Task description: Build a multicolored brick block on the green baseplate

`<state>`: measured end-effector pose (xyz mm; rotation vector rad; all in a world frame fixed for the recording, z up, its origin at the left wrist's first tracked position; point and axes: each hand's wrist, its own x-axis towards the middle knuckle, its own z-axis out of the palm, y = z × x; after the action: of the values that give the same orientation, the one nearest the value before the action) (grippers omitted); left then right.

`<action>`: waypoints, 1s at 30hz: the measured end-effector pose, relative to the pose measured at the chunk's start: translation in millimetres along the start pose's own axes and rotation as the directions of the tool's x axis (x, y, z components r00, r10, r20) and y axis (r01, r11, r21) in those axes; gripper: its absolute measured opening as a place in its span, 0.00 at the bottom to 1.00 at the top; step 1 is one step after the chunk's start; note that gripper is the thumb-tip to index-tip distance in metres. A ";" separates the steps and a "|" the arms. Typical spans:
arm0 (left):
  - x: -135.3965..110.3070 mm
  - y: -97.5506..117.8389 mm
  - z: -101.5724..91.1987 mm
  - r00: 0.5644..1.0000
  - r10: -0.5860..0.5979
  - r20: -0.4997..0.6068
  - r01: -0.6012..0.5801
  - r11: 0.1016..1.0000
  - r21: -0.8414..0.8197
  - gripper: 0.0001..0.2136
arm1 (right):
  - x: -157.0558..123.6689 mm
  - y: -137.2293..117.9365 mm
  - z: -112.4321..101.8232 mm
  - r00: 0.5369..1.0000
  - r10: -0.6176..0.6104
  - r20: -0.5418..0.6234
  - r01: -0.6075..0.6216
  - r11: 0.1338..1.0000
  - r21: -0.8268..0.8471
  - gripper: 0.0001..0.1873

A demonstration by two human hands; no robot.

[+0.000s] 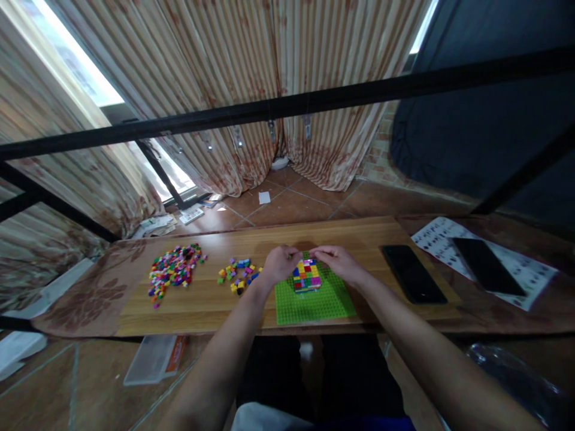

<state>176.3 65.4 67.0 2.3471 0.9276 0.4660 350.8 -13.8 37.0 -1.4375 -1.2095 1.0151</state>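
A green studded baseplate (pixel 314 311) lies on the wooden board, and a block of multicoloured toy bricks (pixel 307 278) in red, yellow, pink, blue and green stands on it. At the block's far left corner is my left hand (pixel 282 264), its fingers bent together in a pinch. My right hand (pixel 336 262) reaches the far right corner, thumb and fingers closed. Whatever lies between the fingertips of either hand is too small to make out. Left of the plate, several loose bricks (pixel 238 274) are scattered.
A larger heap of small bricks (pixel 173 272) lies farther left on the wooden board (pixel 197 314). To the right rest a dark phone (pixel 413 274) and another dark device (pixel 487 266) on a printed sheet (pixel 438 230). A black rail (pixel 269 108) crosses beyond the table.
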 end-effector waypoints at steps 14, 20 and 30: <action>-9.2 -16.8 7.3 0.991 -0.121 -0.049 0.100 0.944 -0.313 0.17 | 3.0 7.0 14.2 0.997 -0.071 -0.032 0.069 0.996 -0.056 0.14; -4.5 -15.0 9.9 0.998 -0.064 -0.022 0.055 0.954 -0.295 0.16 | 0.6 6.2 17.0 0.995 -0.069 -0.066 0.065 0.997 -0.052 0.14; -4.4 -13.8 11.6 1.000 -0.018 -0.017 0.012 0.954 -0.301 0.15 | -2.9 5.4 18.0 0.996 -0.070 -0.054 0.069 0.997 -0.034 0.14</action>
<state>172.0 66.2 49.0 2.0616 0.8191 0.5819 333.9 -14.0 28.3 -1.4294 -1.2318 0.9064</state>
